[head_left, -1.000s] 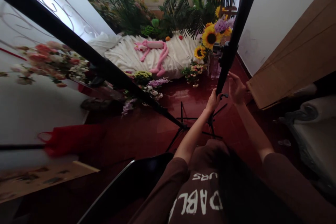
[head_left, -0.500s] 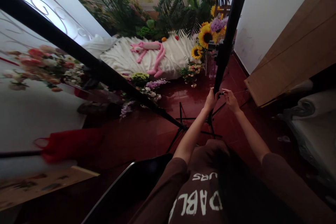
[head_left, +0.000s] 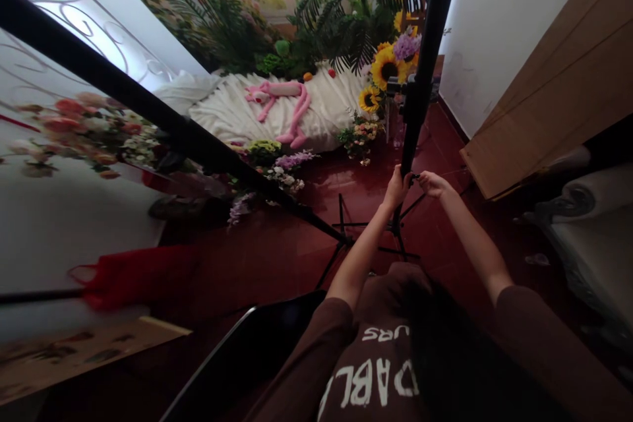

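In front of me a black light stand (head_left: 418,95) rises from a tripod base on the dark red floor. My left hand (head_left: 395,190) is wrapped around its pole, low down. On the pole's right side sticks out a small black tightening knob (head_left: 415,177). My right hand (head_left: 431,184) is closed with its fingertips pinching that knob. Higher up on the same pole sits another black clamp with a knob (head_left: 395,84). A second black stand (head_left: 222,155) slants across the left of the view, and neither hand touches it.
Behind the stands lies a pink plush toy (head_left: 295,112) on a white draped cloth (head_left: 222,112). Sunflowers (head_left: 386,67) stand at the back right, pink and white flowers (head_left: 74,122) at the left. A brown board (head_left: 534,86) leans right; a red bag (head_left: 123,277) is left.
The fingers of my right hand have curled in from a spread position and closed around the knob. My left hand stays on the pole. The view has shifted slightly.
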A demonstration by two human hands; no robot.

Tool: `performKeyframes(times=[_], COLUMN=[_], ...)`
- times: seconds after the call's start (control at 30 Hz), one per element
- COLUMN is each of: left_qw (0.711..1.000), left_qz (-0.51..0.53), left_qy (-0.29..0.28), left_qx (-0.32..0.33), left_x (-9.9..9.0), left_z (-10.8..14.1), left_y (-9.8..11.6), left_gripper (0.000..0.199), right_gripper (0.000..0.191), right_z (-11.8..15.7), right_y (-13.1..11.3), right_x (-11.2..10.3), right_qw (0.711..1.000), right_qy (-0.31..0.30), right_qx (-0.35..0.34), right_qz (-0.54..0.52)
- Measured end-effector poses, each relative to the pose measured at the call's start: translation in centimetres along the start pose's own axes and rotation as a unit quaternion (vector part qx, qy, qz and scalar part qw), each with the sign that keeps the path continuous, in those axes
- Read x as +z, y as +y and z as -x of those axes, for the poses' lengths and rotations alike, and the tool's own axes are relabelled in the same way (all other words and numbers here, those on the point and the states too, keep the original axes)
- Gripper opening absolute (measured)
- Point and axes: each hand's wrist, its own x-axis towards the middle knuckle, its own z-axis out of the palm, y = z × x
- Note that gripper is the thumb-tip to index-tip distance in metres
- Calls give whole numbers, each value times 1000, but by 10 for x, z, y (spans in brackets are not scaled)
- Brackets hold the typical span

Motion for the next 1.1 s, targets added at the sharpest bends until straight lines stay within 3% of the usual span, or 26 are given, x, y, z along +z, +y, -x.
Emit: performKeyframes(times=[0.1, 0.2, 0.33, 0.47, 0.63, 0.7, 0.8, 0.87, 0.93, 1.0, 1.1], left_qw=[1000, 1000, 1000, 1000, 999, 993, 960, 903, 838, 815, 841], left_qz=[-1, -10, -11, -4, -15, -41, -118, -188, -238, -247, -226], left_qy=[4, 15, 5, 7, 41, 79, 222, 366, 475, 510, 479], left_qx=[4, 8, 8, 21, -23, -75, -125, -123, -125, -124, -108], left_x=[1, 1, 0, -4, -22, -38, -76, -108, -143, -177, -219], left_z=[0, 0, 0, 9, 60, 92, 133, 148, 151, 145, 125], left_y=[-1, -3, 0, 6, -8, -19, -32, -35, -32, -26, -13], left_gripper=[30, 31, 34, 39, 49, 52, 51, 48, 43, 42, 44], right_gripper=[24, 27, 31, 27, 11, 8, 14, 15, 15, 17, 19], right_z=[-1, 2, 17, 44, 67, 69, 66, 63, 61, 58, 53], right_y=[1, 7, 15, 25, 44, 56, 78, 92, 104, 113, 122], right_x=[-1, 4, 14, 30, 48, 52, 56, 59, 65, 74, 92], right_qw=[996, 992, 989, 986, 973, 971, 978, 985, 992, 996, 998], right_qy=[31, 27, 15, 31, 97, 122, 137, 128, 99, 58, 12], right_qx=[61, 46, -18, -129, -203, -201, -144, -105, -80, -58, -17], right_qz=[-61, -116, -147, -97, -43, -47, -57, -47, -17, 17, 57])
